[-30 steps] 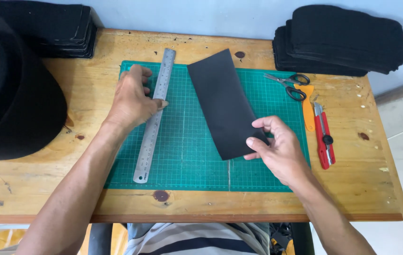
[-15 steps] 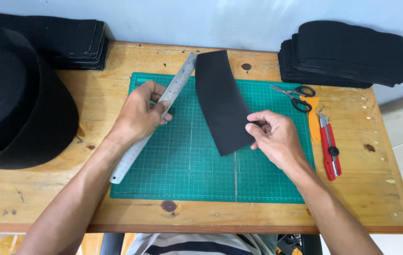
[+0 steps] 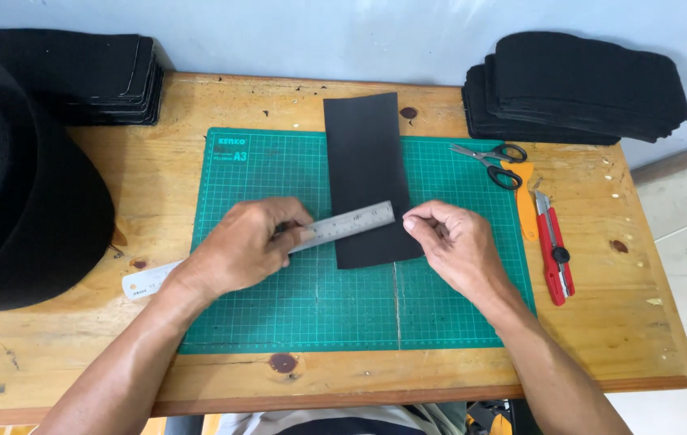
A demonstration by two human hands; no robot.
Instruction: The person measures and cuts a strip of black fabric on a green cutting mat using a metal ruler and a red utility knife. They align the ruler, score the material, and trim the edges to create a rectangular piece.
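From the head camera, a black strip point(image 3: 366, 173) of sheet material lies on the green cutting mat point(image 3: 279, 314), its long axis running away from the person, far end overhanging the mat's far edge onto the wooden counter point(image 3: 198, 105). Across its near part lies a steel ruler point(image 3: 343, 225), set crosswise and slightly slanted, its right end over the strip and its other end poking off the mat's left edge onto the counter.

The left hand point(image 3: 242, 246) presses flat on the ruler's middle, its grip loosely curled, fingers bearing down rather than wrapped around. The right hand point(image 3: 456, 246) rests on the mat at the strip's right edge, fingertips pinched together just beside the ruler's tip; whether they pinch the strip itself I cannot tell.

Right of the mat lie scissors point(image 3: 492, 157) and a red utility knife point(image 3: 554, 258).
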